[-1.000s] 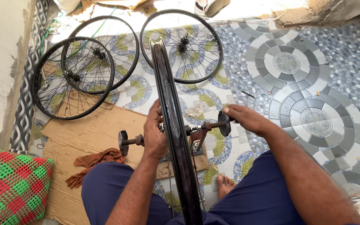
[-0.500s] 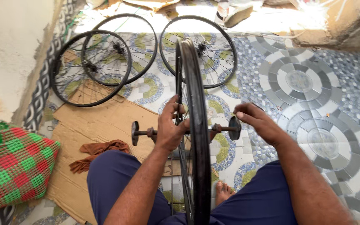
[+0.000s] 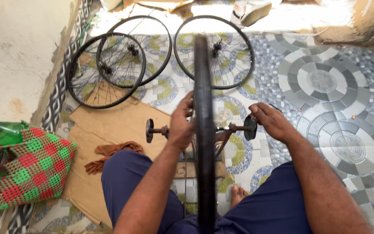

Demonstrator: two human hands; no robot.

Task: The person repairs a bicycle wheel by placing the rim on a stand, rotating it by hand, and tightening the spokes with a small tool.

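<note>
The patterned tile floor (image 3: 325, 82) is seen from above, and everything is placed here relative to the upright bicycle wheel (image 3: 204, 143), which is held edge-on at the centre between the seated person's knees on a truing stand (image 3: 195, 130). A sheet of cardboard (image 3: 109, 125) is spread to the left of that wheel. Three more spoked wheels (image 3: 215, 52) are laid flat beyond it, two of them overlapping to its far left. A red and green woven bag (image 3: 31, 169) is seen far left of the wheel, with a green plastic bottle (image 3: 3, 131) just behind the bag. A brown rag (image 3: 109, 154) is dropped between the bag and the wheel. The left hand (image 3: 182, 125) is closed against the wheel's left side near the hub. The right hand (image 3: 271, 121) is curled around the stand's right-end knob (image 3: 251, 127).
</note>
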